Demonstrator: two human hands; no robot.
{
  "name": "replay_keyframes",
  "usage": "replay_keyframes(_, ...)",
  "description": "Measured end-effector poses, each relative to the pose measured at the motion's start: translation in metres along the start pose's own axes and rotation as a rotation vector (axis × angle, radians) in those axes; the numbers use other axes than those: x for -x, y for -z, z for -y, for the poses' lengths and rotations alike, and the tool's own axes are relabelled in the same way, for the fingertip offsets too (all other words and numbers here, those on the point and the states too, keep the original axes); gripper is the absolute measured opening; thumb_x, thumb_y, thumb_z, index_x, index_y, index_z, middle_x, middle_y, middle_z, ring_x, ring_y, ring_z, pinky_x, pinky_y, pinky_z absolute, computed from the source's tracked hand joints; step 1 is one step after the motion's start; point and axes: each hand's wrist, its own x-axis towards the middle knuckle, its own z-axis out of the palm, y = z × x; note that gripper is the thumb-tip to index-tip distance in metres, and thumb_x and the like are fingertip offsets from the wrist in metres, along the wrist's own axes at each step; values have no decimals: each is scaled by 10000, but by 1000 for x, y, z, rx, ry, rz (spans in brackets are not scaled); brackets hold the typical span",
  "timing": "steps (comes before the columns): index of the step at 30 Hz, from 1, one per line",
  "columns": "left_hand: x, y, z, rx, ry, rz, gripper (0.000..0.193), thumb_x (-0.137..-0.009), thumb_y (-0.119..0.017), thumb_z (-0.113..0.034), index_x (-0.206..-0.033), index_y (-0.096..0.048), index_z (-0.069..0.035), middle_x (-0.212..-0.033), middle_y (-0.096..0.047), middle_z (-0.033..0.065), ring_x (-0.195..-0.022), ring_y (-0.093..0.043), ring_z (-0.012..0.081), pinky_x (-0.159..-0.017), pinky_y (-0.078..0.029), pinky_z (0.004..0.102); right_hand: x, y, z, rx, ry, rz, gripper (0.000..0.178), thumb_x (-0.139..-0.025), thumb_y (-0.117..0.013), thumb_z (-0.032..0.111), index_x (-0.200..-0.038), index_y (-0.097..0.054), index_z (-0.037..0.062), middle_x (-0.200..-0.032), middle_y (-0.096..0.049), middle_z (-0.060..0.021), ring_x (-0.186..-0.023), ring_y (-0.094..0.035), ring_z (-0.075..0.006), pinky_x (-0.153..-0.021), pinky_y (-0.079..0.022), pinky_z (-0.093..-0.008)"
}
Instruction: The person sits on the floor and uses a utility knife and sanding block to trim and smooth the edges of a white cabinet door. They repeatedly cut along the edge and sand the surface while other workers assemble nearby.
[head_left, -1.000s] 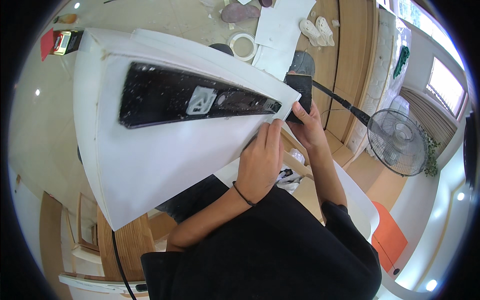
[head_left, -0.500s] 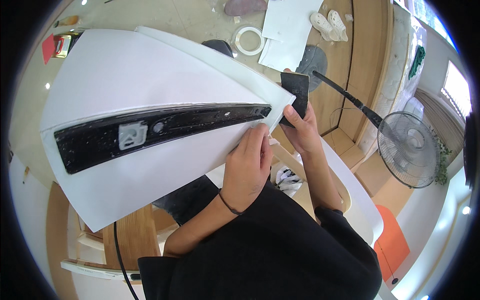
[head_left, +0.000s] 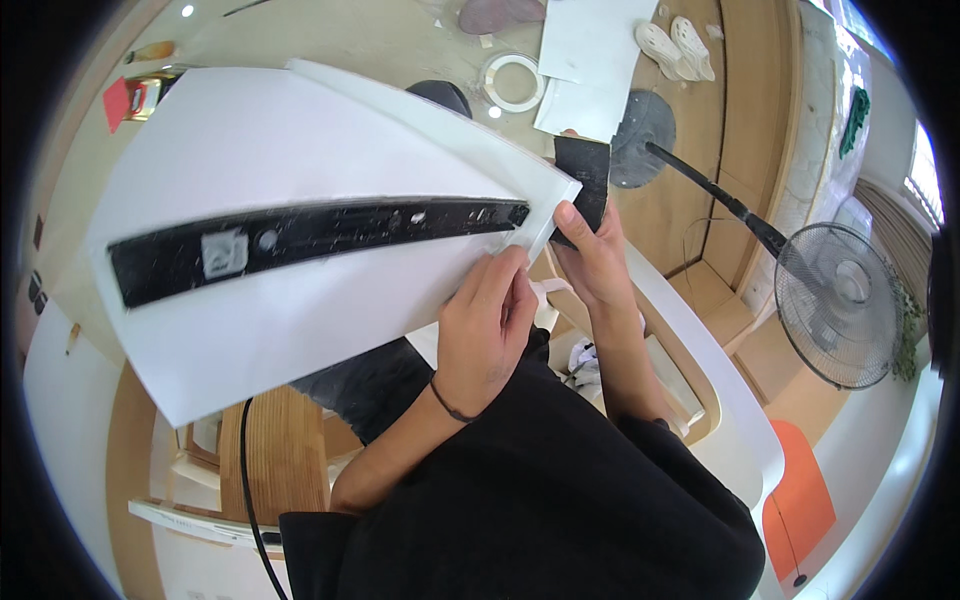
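Observation:
A large white panel (head_left: 300,310) lies tilted across my lap, with a raised white edge strip along its far side. A long black strip (head_left: 330,229) runs along the panel, marked with pale dust and a whitish square patch near its left end. My left hand (head_left: 485,325) is closed at the panel's near right edge, fingers bunched and thumb hidden underneath. My right hand (head_left: 595,260) holds a black rectangular piece of sandpaper (head_left: 583,180) against the panel's right end, thumb on the near side, the other fingers mostly hidden behind it.
A standing fan (head_left: 838,305) is to the right, its pole slanting to a dark round base (head_left: 642,140). A roll of white tape (head_left: 513,82), white sheets (head_left: 590,60) and white clogs (head_left: 676,50) lie on the floor. A white table (head_left: 720,400) curves beside my right arm.
The white panel's left end has swung up slightly in view. The right hand with the sandpaper has shifted a little down and left; the left hand stays at the panel edge.

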Motion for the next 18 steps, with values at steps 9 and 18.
replay_keyframes(9,5,-17,30,0,-93,-67,141,-881,-644,-64,-983,-574,5,-849,-588,190,-758,-621,385,-682,-506,457,-19,47,-26,124,108,-29,597,-1012,-704,113,-1534,-424,38,-1383,-609,-117,-1236,-598,-241,-1060,-483,-438)
replay_keyframes(18,0,-46,53,-254,-357,-321,242,-906,-622,-79,-1145,-628,-36,-934,-617,164,-822,-683,398,-705,-540,509,-49,51,-10,244,141,34,537,-1019,-718,220,-1461,-495,12,-1325,-651,-129,-1151,-646,-260,-1006,-544,-440)
